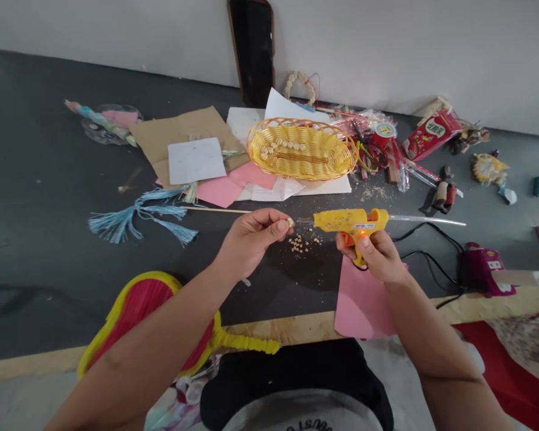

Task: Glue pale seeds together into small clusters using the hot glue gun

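Note:
Between the thumb and fingers of my left hand (258,239) is a small beige piece (290,222). My right hand (375,254) is wrapped round the grip of a yellow glue gun (341,220), whose nozzle points left at that piece, a short gap away. An orange light glows on the gun, and a clear glue stick (426,220) sticks out of its back. Several tiny beige bits (299,244) lie on the dark table (278,293) below the nozzle. Behind them, a yellow wicker basket (303,152) holds a string of similar beige pieces.
Blue tassels (139,218), brown paper (193,126) and pink sheets (366,299) lie around. A red and yellow fan (141,299) is under my left forearm. A phone (253,51) leans on the wall. At right are pliers (444,193), a red box (433,133), a purple device (487,269) and black cable.

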The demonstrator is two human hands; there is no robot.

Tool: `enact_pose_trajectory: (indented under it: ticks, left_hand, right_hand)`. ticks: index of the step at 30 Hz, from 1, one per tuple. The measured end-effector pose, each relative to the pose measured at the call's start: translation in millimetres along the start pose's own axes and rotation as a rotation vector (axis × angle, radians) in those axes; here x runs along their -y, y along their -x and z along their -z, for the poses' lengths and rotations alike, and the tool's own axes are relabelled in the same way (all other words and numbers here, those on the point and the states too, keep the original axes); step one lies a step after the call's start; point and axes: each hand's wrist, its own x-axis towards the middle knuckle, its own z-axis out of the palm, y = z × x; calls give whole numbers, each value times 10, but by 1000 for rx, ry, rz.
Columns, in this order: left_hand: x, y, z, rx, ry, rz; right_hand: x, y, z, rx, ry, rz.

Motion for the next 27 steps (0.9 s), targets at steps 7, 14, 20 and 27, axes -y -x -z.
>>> enact_pose_trajectory:
  ticks: [7,14,20,27]
  left_hand:
    - [-25,2,-40,-28,138,65]
    - [-23,17,-59,-8,161,97]
    - [-29,21,-60,-5,147,107]
    - [-34,15,-62,13,152,98]
  right_hand:
    - [5,-3,-35,10,93,26]
    - [-66,25,2,0,170,15]
    - [-74,34,2,-26,192,15]
    - [-61,17,-4,-29,204,70]
